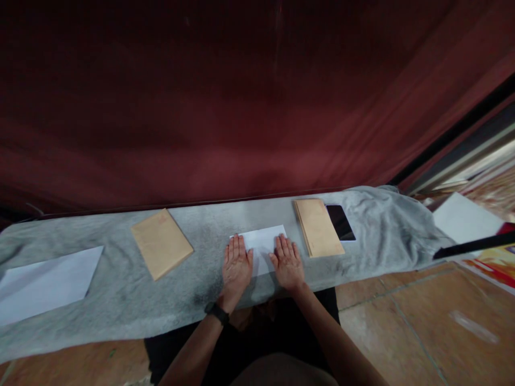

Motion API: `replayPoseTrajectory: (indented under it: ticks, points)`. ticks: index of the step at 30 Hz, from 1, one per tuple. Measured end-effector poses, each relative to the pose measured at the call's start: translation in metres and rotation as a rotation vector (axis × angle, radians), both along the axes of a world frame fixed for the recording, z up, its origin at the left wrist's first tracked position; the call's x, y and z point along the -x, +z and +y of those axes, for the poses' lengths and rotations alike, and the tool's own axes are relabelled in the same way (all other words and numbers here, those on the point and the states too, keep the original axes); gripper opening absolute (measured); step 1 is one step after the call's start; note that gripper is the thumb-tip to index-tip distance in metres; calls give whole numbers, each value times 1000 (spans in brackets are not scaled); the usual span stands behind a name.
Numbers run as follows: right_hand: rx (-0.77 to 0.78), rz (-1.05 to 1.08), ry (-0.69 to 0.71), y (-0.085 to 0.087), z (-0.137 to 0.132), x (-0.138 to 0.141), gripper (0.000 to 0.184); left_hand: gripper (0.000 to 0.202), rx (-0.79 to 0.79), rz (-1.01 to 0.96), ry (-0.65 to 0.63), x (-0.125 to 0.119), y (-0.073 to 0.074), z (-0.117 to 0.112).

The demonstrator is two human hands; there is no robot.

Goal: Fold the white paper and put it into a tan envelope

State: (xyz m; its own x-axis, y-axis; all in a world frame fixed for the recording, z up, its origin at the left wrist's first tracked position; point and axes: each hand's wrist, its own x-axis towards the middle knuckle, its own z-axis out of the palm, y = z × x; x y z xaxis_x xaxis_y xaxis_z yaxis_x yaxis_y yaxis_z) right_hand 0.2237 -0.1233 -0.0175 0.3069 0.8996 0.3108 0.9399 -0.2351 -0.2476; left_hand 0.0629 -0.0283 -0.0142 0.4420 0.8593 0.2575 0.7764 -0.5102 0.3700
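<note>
Paper (262,244) lies partly under my flattened left hand (236,268) and right hand (288,267), both uncurled. I see palms down, thumbs inward.

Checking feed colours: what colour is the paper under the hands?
The paper is white, best in head view.

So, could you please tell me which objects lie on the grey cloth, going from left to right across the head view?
Large white rectangular paper sheet, tan rectangular paper bundle, smaller white paper sheet, second tan rectangular paper bundle, black-screened rectangular phone.
</note>
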Motion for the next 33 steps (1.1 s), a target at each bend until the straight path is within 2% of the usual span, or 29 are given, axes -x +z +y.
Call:
replayPoseTrajectory:
  ticks: [3, 6, 9, 12, 17, 21, 27, 30, 33]
  points:
    - [10, -28, -47, -1, -4, -1, 61, 64, -14, 14, 68, 5, 5, 3]
    - [43, -49, -51, 0, -6, -2, 63, 60, -53, 75, 104, -5, 12, 0]
    - [54, -60, -43, 0, -6, -3, 63, 56, -65, 142, -22, -27, 17, -9]
    - [35, -68, -37, -1, -7, -4, 62, 55, -50, 200, -142, -42, 17, -15]
    - [18, -67, -33, -3, -9, -5, 62, 59, -62, 231, -79, -29, 9, -10]
    - [6, -20, -39, 4, -1, -2, 58, 59, -77, 251, -81, -20, 11, -7]
    - [61, 78, 220, 18, 37, 13, 50, 60, -69, 284, -103, -22, 11, -8]
    - [72, 43, 228, 14, 47, 13, 50, 59, -90, 294, -94, -21, 9, -8]
    - [55, 0, 173, 5, 47, 6, 51, 56, -114, 283, -86, -21, 7, -7]
